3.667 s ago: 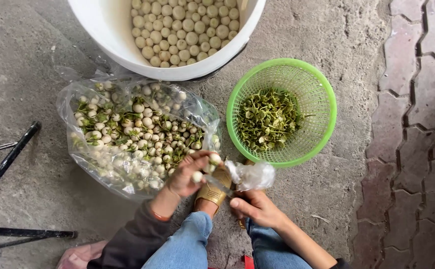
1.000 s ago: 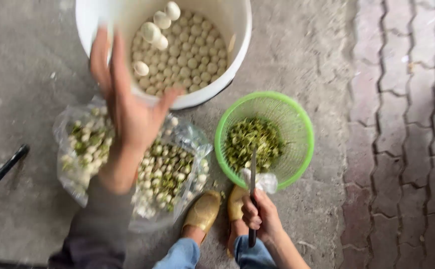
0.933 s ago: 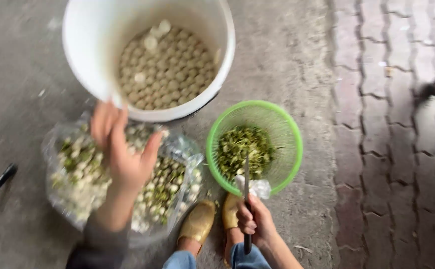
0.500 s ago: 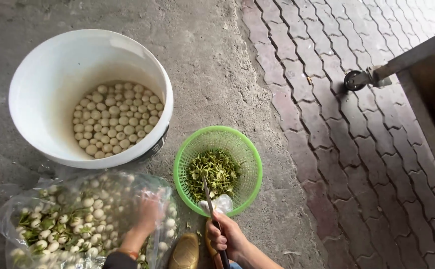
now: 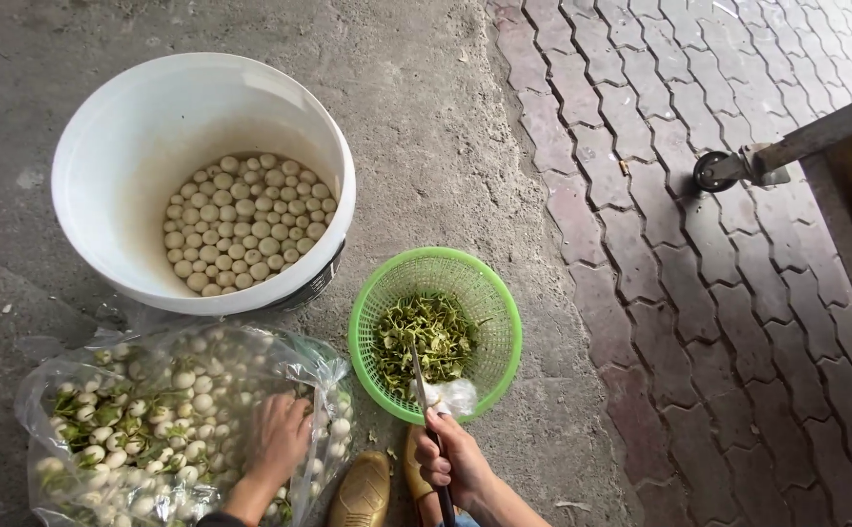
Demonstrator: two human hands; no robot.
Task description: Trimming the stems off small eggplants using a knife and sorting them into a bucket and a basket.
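The clear plastic bag [image 5: 167,420] lies crumpled and open on the concrete floor [image 5: 426,117] at the lower left, full of small round pale bulbs [image 5: 114,439], many of them with green tops. The left hand [image 5: 278,439] is plunged into the bag's right side, fingers curled down among the bulbs; whether it has closed on one I cannot tell, since the fingertips are buried. The right hand [image 5: 453,461] is clenched round the dark handle of a narrow knife [image 5: 418,376], whose blade points away from the person and lies over the near rim of the green basket [image 5: 492,293]. A scrap of clear plastic [image 5: 453,395] sits bunched just beyond that hand, against the blade.

The green basket is a round mesh one, standing just right of the bag, and holds a heap of green trimmings [image 5: 431,337]. Beyond the bag, touching its far edge, stands a big white bucket [image 5: 104,146] with a layer of clean cream-coloured bulbs [image 5: 245,220] over its bottom. Two tan shoes [image 5: 363,493] show at the bottom edge between the hands. To the right the concrete gives way to reddish interlocking paving [image 5: 719,342], and at the upper right a metal bar with a small black wheel [image 5: 714,171] reaches in over it.
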